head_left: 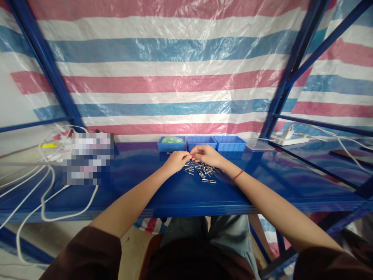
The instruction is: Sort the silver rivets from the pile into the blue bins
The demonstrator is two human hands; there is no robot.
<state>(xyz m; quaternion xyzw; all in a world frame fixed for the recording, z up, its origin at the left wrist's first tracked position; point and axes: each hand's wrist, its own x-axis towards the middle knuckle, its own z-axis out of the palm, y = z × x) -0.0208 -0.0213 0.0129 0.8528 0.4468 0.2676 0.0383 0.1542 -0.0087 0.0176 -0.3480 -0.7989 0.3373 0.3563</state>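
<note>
My left hand and my right hand meet at the fingertips above the blue table. Both are closed in a pinch; whatever lies between the fingers is too small to make out. A loose pile of thin silvery metal pins, like rivets, lies under and in front of my right hand. Just behind my hands stand three blue trays in a row. The left tray holds a crumpled green and clear plastic bag. No contents show in the right tray, and my right hand partly hides the middle tray.
A clear plastic lid lies right of the trays. White cables and a blurred-out object take up the left side. A white power strip is at the right. Blue frame posts flank a striped sheet.
</note>
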